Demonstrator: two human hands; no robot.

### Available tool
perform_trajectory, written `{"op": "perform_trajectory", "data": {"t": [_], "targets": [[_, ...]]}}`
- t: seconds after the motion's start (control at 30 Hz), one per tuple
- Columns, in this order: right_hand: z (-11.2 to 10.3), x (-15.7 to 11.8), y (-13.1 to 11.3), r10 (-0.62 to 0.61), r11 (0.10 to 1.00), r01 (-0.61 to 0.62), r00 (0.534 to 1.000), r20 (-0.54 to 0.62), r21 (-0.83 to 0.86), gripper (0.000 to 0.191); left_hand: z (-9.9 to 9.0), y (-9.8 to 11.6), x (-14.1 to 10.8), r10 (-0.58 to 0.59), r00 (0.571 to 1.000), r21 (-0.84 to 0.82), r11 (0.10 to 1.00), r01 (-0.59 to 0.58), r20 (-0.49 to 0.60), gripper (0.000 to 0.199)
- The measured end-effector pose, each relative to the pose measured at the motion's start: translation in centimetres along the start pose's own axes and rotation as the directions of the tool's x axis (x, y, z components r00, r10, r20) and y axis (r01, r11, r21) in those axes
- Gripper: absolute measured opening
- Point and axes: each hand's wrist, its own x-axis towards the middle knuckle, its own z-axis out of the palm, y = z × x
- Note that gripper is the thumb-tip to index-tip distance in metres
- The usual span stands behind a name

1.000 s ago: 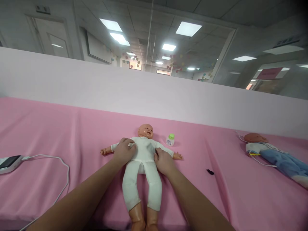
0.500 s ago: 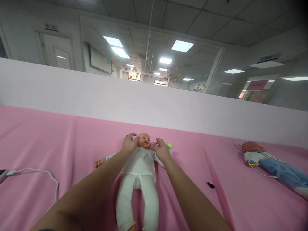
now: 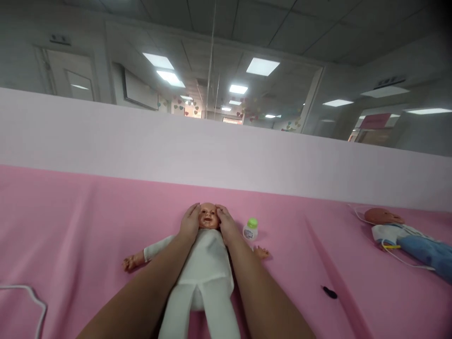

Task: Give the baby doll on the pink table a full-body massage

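A baby doll in white clothes lies face up in front of me, with its arms spread and its head towards the wall. My left hand cups one side of the doll's head, fingers up along the temple. On the opposite side, my right hand rests its fingers against the head by the eye and cheek. The head is held between both palms, and its face shows between them. Just right of my right hand stands a small clear bottle with a green cap.
Pink cloth covers the surface. A second doll in blue and white lies at the right with a white cord round it. A small black object lies nearer. At lower left runs a white cable. A low white wall stands behind.
Both hands have closed in from beside the doll's head and now touch it. The head has turned to face more upright. The bottle and the doll's hand at right have come into fuller view.
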Motion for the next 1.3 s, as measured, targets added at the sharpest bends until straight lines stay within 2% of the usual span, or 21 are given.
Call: {"op": "perform_trajectory", "data": {"t": [0.2,0.3,0.43,0.7,0.97,1.1,1.3], "targets": [[-0.7,0.1,0.0,-0.056,0.993,0.063,0.996,0.069,-0.102,0.046,0.5,-0.8,0.8,-0.116,0.993,-0.053,0.992,0.118,0.035,0.053],[-0.7,0.0,-0.2,-0.019,0.996,0.025,0.998,0.066,-0.087,0.050,0.6,-0.8,0.7,-0.121,0.992,-0.083,0.989,0.125,0.044,0.053],[-0.5,-0.1,-0.4,0.025,1.000,-0.025,0.999,0.029,-0.014,0.055,0.6,-0.4,0.3,-0.100,0.993,-0.121,0.987,0.106,0.058,0.053],[-0.2,-0.6,-1.3,-0.104,0.980,0.103,0.995,0.008,-0.171,0.054,0.4,-0.3,-0.1,-0.025,0.999,-0.116,0.993,0.031,0.048,0.053],[0.9,-1.6,-2.4,-0.119,0.976,0.108,0.992,-0.048,-0.187,0.057,0.2,-0.5,-0.4,0.075,0.994,-0.036,0.997,-0.072,0.079,0.056],[0.5,-1.0,-1.8,-0.139,0.969,0.116,0.986,-0.093,-0.219,0.051,0.5,-0.7,-0.2,0.082,0.995,0.014,0.997,-0.082,0.060,0.048],[-0.5,0.2,0.1,-0.126,0.970,0.101,0.987,-0.102,-0.222,0.043,0.7,-1.0,0.4,-0.032,0.998,-0.026,0.999,0.033,0.060,0.042]]}}
